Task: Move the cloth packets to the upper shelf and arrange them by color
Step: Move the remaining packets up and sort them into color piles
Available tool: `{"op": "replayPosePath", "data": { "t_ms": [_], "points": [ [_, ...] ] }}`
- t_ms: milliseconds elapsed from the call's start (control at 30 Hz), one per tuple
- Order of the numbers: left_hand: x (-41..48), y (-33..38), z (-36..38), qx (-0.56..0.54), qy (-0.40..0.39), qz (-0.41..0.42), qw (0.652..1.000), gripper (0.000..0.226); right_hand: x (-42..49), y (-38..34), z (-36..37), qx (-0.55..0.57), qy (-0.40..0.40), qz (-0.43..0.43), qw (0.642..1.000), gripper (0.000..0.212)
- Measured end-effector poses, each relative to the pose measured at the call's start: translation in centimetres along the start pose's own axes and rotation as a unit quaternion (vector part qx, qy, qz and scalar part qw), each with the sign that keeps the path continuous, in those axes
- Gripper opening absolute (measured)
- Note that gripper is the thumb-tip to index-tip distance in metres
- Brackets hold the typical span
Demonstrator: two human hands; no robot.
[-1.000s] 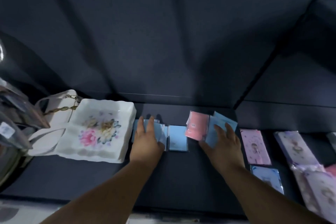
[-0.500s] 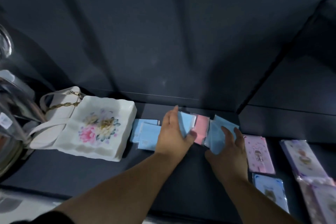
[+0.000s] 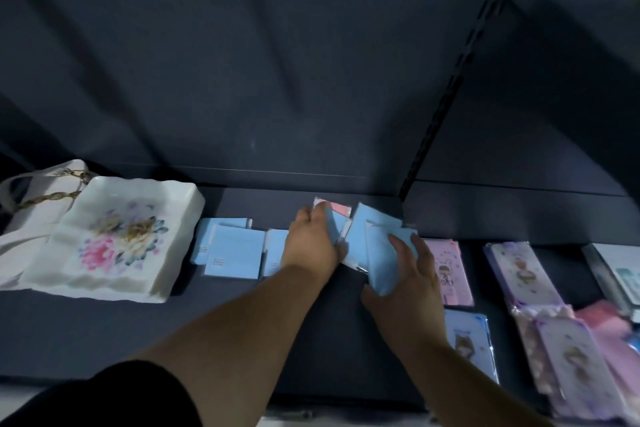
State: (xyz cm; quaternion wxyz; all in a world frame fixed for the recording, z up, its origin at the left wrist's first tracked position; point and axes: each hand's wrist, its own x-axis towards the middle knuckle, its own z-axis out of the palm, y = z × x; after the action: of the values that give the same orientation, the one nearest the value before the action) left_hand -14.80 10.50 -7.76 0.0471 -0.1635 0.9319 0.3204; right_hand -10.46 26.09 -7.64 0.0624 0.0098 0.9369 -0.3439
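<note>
Light blue cloth packets (image 3: 232, 248) lie side by side on the dark shelf (image 3: 104, 333), just right of the white dish. My left hand (image 3: 313, 244) grips a blue packet (image 3: 334, 227) that lies over a pink packet (image 3: 337, 209) at the shelf's back. My right hand (image 3: 407, 279) holds a fanned bunch of blue packets (image 3: 375, 246) just right of the left hand, thumb under and fingers on top.
A white floral dish (image 3: 114, 236) and a white handbag (image 3: 31, 204) fill the shelf's left end. Printed pink and purple card packets (image 3: 450, 272) and another row of card packets (image 3: 523, 272) lie to the right. A dark back panel rises behind the shelf.
My left hand left the blue packets by the dish and moved right onto the packets at the pink one. My right hand gathered its blue packets and drew them slightly nearer.
</note>
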Motion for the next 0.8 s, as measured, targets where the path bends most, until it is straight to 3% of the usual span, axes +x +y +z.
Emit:
{"op": "replayPosePath", "data": {
  "t_ms": [233, 667, 800],
  "points": [
    [-0.8, 0.1, 0.0, 0.030, 0.069, -0.004, 0.997, 0.075, -0.9, 0.9, -0.8, 0.024, -0.009, -0.033, 0.999, 0.083],
    [-12.8, 3.1, -5.9, -0.136, 0.190, -0.006, 0.972, 0.077, -4.1, -2.2, -5.3, 0.052, -0.046, -0.099, 0.993, 0.095],
    [-16.7, 4.6, -9.1, -0.159, 0.209, 0.009, 0.965, 0.078, -6.7, -5.1, -7.9, 0.068, -0.019, -0.145, 0.987, 0.090]
  ]
}}
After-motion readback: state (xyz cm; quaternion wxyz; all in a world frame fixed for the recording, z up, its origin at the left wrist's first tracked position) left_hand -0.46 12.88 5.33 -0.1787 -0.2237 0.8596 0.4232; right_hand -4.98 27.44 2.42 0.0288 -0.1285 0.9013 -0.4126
